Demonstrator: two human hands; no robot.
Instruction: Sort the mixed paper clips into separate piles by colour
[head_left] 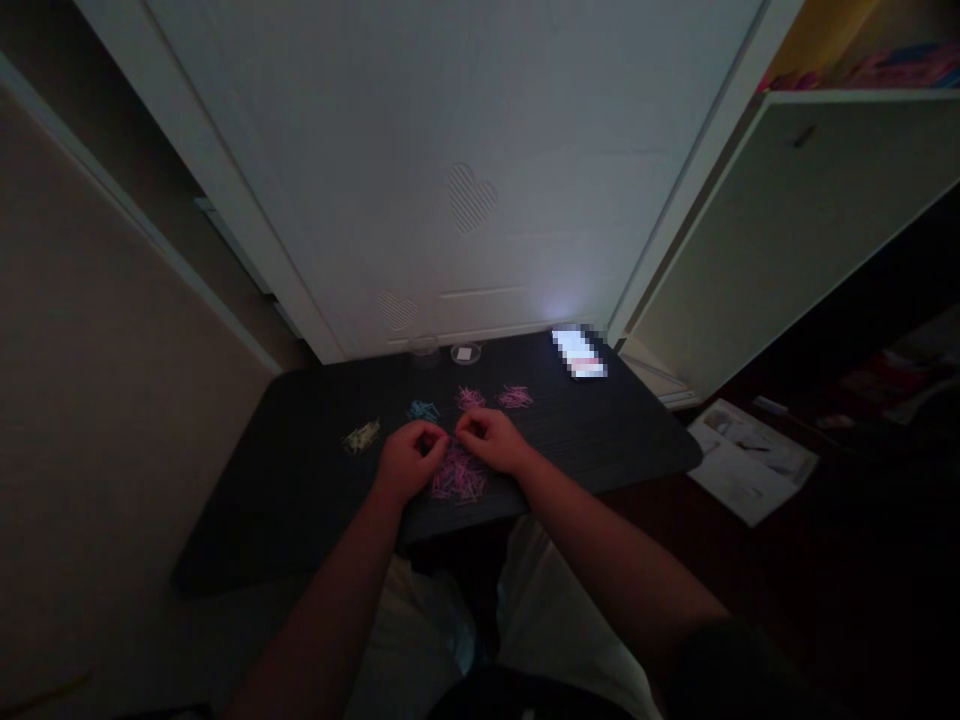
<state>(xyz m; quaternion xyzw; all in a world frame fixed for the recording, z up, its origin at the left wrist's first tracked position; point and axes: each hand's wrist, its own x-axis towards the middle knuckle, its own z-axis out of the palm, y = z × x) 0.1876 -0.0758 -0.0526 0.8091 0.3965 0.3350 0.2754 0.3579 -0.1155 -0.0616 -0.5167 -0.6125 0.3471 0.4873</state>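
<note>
My left hand point(409, 458) and my right hand point(491, 440) are close together over a pile of thin pink and purple sticks point(459, 478) near the table's front edge. The fingertips of each are pinched, and whatever they may hold is too small and dark to make out. Beyond my left hand lies a small heap of blue sticks point(423, 411). Farther left is a heap of pale yellow sticks point(363, 436). Just past my right hand are a pink heap point(470, 398) and another pinkish heap point(516, 397) to its right.
The dark table point(300, 500) stands against a white panel. At its back edge are a clear round container point(425, 351) and a round lid point(466, 354) with a white label. A lit phone point(579, 352) is at the back right. An open booklet point(750, 460) lies lower right.
</note>
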